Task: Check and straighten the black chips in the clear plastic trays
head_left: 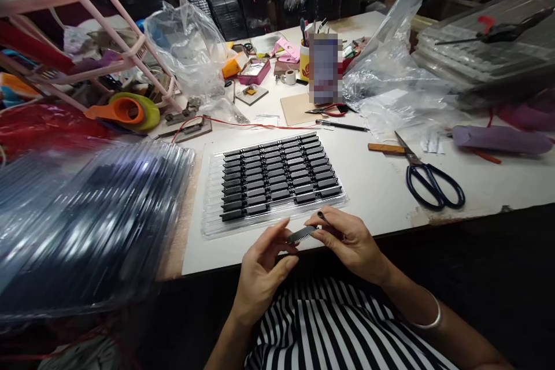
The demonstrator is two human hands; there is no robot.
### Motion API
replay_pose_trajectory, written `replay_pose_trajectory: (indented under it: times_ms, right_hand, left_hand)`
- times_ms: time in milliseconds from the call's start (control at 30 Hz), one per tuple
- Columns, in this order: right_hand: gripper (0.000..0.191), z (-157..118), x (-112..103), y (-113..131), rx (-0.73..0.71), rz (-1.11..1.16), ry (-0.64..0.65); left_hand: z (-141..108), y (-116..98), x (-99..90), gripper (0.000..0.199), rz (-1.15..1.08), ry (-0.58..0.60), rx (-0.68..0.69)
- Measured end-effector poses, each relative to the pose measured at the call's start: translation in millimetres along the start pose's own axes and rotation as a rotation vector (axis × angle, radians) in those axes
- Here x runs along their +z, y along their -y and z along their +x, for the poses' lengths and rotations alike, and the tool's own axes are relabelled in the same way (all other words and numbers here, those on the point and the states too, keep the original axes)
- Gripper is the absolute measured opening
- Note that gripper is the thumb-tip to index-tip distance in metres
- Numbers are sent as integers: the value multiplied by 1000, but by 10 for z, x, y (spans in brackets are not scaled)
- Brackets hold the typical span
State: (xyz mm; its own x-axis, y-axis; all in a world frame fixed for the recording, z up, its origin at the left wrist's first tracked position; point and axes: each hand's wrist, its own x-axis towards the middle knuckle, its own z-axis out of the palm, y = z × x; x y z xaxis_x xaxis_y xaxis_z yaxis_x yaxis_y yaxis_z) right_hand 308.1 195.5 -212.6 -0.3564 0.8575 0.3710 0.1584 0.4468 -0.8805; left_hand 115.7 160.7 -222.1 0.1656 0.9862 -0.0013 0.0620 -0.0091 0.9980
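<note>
A small dark strip with a row of fine pale teeth (300, 235) is held between my hands at the table's front edge; I cannot tell its exact kind. My right hand (353, 243) pinches its right end, and a thin dark rod with a round tip (321, 215) sticks up from the same fingers. My left hand (262, 274) curls loosely round the left end, with the thumb apart below. Just beyond my hands lies a clear plastic tray (212, 222) with rows of similar black toothed pieces (277, 173). One gap shows in its front row.
Stacked clear trays (87, 231) stand at the left, near a pink rack (139, 49). Dark-handled scissors (427, 182) lie at the right. Farther back are a pen (342, 125), red-handled pliers (333, 110), a yellow mug (304, 60) and plastic bags (186, 40).
</note>
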Motion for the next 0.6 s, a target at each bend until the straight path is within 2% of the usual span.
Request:
replay_pose_trajectory:
  times_ms: [33,100,200,300,400,467,533,600]
  right_hand:
    - [15,-19,20,0,-6,11,-35]
    - [23,-60,77,-10,-31,23,-86]
    - [31,-92,149,-33,-72,-10,-79]
    - [31,-76,139,-30,-21,-53,-48]
    - [28,-54,70,-4,82,-13,-105]
    - [26,-59,35,2,135,47,-187]
    - [22,-81,25,-12,173,107,-251]
    - [19,-108,31,-42,198,156,-260]
  left_hand:
    - [14,-1,8,43,-108,-16,-50]
    - [46,2,48,37,-256,-90,-106]
    - [91,7,116,23,-296,-205,-125]
    - [120,-7,127,25,-53,-253,-36]
    - [153,-8,108,25,394,-295,222]
    - [179,21,106,27,582,-281,351]
    - [199,66,110,28,643,-239,373]
    - [208,105,112,26,629,-218,340]
